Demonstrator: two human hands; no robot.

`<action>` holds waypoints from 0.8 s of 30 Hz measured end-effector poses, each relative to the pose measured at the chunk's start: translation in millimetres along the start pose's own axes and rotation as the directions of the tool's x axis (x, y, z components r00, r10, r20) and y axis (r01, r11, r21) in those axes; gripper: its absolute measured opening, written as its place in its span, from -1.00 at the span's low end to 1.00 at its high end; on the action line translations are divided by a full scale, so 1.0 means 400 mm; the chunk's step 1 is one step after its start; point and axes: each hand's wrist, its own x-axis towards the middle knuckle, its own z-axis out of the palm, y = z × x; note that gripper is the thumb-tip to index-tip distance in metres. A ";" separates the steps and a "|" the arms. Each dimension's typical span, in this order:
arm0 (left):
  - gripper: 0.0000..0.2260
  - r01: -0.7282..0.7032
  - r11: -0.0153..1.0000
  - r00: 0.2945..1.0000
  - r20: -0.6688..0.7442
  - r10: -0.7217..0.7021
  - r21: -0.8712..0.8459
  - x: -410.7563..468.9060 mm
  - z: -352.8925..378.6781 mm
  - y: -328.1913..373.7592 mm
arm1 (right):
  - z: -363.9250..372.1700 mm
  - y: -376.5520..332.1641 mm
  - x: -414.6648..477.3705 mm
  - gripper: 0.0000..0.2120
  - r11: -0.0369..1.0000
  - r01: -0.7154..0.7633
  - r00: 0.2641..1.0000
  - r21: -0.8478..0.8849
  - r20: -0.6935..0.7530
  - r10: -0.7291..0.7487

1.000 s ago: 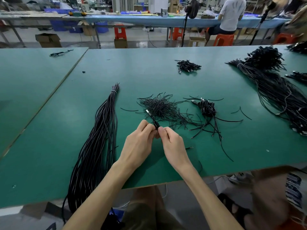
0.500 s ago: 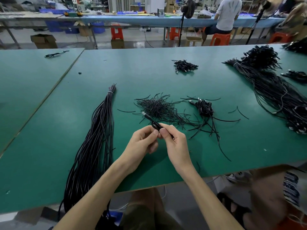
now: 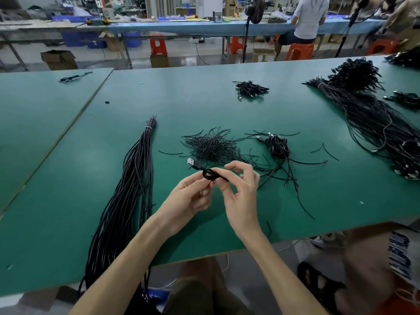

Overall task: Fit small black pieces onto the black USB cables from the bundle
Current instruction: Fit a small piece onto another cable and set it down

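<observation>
USB cable (image 3: 197, 165) loop sits pinched in left hand (image 3: 188, 198) and right hand (image 3: 241, 196) grip, its tail hidden.

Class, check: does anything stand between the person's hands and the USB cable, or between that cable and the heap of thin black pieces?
Nothing visible does. The left hand and right hand both pinch the USB cable, and the heap of thin black pieces lies just beyond it on the table, unblocked.

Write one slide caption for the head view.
Left hand and right hand pinch a black USB cable over green table.
</observation>
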 end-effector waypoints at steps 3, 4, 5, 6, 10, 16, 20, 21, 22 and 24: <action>-0.82 0.011 0.999 1.000 -0.011 -0.012 -0.042 -0.001 0.009 -0.003 | 0.001 -0.004 -0.004 -0.72 0.993 0.086 0.995 -0.078 -0.046 -0.090; -0.80 0.020 0.998 0.999 -0.024 -0.022 -0.059 -0.001 0.011 -0.003 | 0.003 -0.004 -0.004 -0.68 0.988 0.117 0.992 -0.100 -0.037 -0.121; -0.78 0.029 0.997 0.999 -0.039 -0.032 -0.069 0.000 0.011 -0.004 | 0.004 -0.004 -0.004 -0.65 0.983 0.142 0.989 -0.114 -0.025 -0.146; -0.76 0.038 0.997 0.998 -0.052 -0.042 -0.073 0.000 0.011 -0.006 | 0.006 -0.004 -0.004 -0.62 0.980 0.159 0.987 -0.121 -0.018 -0.162; -0.74 0.031 0.997 0.997 -0.066 -0.036 -0.077 0.000 0.008 -0.011 | 0.004 -0.005 -0.005 -0.62 0.985 0.163 0.986 -0.056 -0.026 -0.165; -0.80 -0.155 0.968 0.954 -0.224 0.199 0.197 -0.002 0.011 -0.011 | 0.002 -0.001 -0.001 -0.87 0.971 -0.142 0.990 0.193 0.042 0.136; -0.85 -0.199 0.921 0.954 -0.150 0.260 0.335 -0.012 0.010 -0.006 | 0.006 0.001 -0.004 -0.50 0.939 -0.244 0.964 0.241 0.169 0.207; -0.84 -0.209 0.907 0.956 -0.118 0.268 0.367 -0.013 0.013 -0.005 | 0.006 0.000 -0.004 -0.45 0.923 -0.264 0.957 0.279 0.194 0.216; -0.82 -0.210 0.891 0.959 -0.095 0.268 0.402 -0.013 0.016 -0.005 | 0.005 0.000 -0.002 -0.44 0.905 -0.283 0.953 0.317 0.201 0.227; -0.80 -0.205 0.851 0.962 -0.060 0.265 0.484 -0.012 0.024 -0.007 | 0.004 -0.002 0.003 -0.45 0.874 -0.315 0.945 0.370 0.208 0.253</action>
